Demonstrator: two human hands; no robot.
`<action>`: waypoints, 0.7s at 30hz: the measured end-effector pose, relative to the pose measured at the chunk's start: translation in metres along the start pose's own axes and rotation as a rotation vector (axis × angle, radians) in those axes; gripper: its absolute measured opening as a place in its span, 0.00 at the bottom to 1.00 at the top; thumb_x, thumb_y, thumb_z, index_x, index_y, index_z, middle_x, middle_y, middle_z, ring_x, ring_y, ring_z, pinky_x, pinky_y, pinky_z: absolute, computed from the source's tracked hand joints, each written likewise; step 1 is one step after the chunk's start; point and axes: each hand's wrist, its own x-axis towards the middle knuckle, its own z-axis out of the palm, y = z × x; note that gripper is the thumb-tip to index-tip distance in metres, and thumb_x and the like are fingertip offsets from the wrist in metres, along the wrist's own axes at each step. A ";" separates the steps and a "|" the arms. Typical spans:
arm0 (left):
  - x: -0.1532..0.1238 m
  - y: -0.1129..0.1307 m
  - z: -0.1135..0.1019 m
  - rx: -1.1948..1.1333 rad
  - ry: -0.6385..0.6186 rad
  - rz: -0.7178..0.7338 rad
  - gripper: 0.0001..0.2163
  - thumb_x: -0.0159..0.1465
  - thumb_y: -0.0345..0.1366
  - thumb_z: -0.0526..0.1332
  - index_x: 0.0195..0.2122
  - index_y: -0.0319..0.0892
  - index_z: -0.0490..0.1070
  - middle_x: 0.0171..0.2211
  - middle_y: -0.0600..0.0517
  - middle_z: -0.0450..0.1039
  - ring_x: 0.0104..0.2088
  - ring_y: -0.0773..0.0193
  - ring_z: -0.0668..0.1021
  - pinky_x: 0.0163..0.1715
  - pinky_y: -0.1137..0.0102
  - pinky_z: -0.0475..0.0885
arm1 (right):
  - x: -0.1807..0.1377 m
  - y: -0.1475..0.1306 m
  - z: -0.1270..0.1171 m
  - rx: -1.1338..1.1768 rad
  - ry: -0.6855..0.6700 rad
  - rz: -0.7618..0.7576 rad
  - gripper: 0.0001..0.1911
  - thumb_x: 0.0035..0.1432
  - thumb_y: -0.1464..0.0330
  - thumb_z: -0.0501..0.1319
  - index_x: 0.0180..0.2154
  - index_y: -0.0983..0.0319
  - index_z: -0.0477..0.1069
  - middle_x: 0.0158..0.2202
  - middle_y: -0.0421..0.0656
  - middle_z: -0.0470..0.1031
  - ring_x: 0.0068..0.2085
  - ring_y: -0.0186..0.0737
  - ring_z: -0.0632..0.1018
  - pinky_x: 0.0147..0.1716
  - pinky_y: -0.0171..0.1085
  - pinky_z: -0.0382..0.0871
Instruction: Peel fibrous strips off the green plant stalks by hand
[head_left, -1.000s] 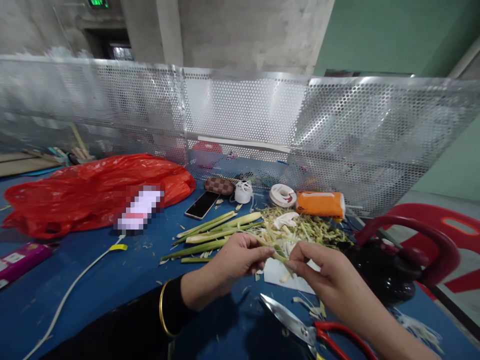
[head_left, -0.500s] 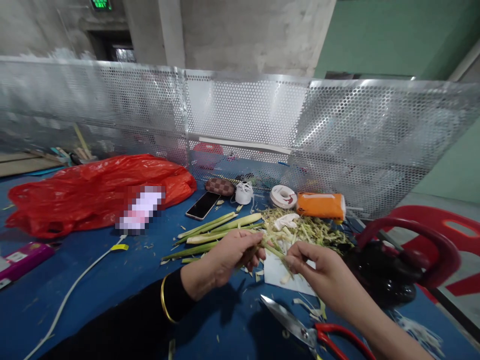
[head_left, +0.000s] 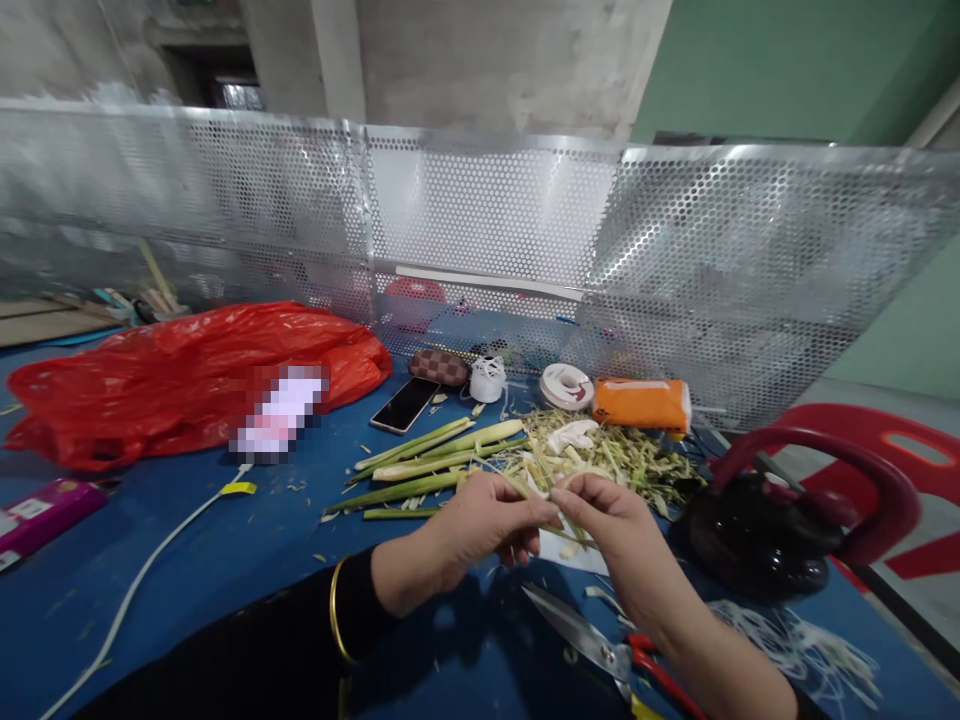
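Note:
My left hand (head_left: 480, 525) and my right hand (head_left: 611, 520) meet above the blue table (head_left: 225, 560), both pinched on one thin green stalk strip (head_left: 551, 497) held between them. Several long green stalks (head_left: 435, 460) lie on the table just beyond my left hand. A heap of pale green trimmings (head_left: 615, 455) sits behind my right hand. Red-handled scissors (head_left: 600, 650) lie on the table below my hands, blades toward the left. A white sheet (head_left: 574, 550) lies under my right hand.
A red plastic bag (head_left: 172, 380) fills the left. A phone (head_left: 405, 405), small pouch (head_left: 439, 367), tape roll (head_left: 566, 387) and orange packet (head_left: 641, 405) line the perforated metal screen (head_left: 487, 230). A black basket with red handle (head_left: 787, 520) stands at the right. A white cable (head_left: 150, 570) crosses the front left.
My hands have drawn closer together on the strip and lifted slightly. The view has shifted a little, so the scissors sit lower in the picture.

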 end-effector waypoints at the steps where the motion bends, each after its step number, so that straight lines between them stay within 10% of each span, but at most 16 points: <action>1: 0.000 0.000 0.001 0.014 -0.001 0.005 0.16 0.50 0.47 0.67 0.26 0.37 0.76 0.17 0.55 0.69 0.17 0.71 0.69 0.20 0.74 0.62 | 0.000 0.001 0.000 -0.013 0.022 -0.018 0.15 0.48 0.59 0.68 0.21 0.62 0.68 0.22 0.38 0.69 0.28 0.36 0.68 0.33 0.36 0.64; 16: -0.003 -0.001 0.003 -0.015 -0.068 -0.026 0.13 0.50 0.43 0.67 0.22 0.36 0.73 0.16 0.53 0.70 0.17 0.70 0.69 0.21 0.73 0.63 | 0.006 0.001 -0.003 -0.184 0.072 -0.124 0.15 0.50 0.60 0.64 0.20 0.62 0.68 0.23 0.40 0.70 0.27 0.36 0.69 0.29 0.35 0.63; 21: 0.000 0.000 -0.001 -0.096 0.029 -0.001 0.16 0.52 0.47 0.67 0.21 0.36 0.73 0.20 0.52 0.72 0.19 0.70 0.72 0.26 0.72 0.66 | 0.008 -0.009 -0.018 -0.590 0.084 -0.253 0.18 0.60 0.59 0.56 0.22 0.61 0.69 0.22 0.41 0.70 0.26 0.39 0.70 0.28 0.36 0.62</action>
